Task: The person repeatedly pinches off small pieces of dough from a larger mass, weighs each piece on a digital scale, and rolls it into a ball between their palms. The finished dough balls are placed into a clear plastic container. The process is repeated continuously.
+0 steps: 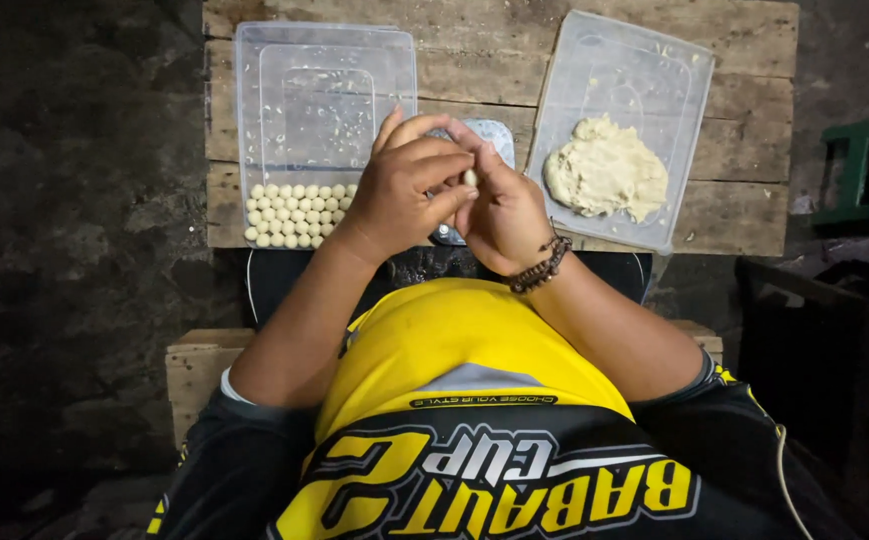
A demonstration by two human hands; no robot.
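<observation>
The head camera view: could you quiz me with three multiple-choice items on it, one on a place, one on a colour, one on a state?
1. Where do the finished small dough balls lie?
A. In the near corner of the left clear container
B. On the right tray beside the dough lump
C. On the bare wooden boards

2. What colour is the front of the person's shirt?
A. Red
B. Yellow
C. White

3. How do the hands stand?
A. Both flat on the boards
B. One in each container
C. Brought together around a small dough piece

Answers: 1 A, the balls sit in rows in that container's near corner. 2 B, yellow shows below the arms. 3 C, the left hand and right hand meet with the piece between their fingers.
</observation>
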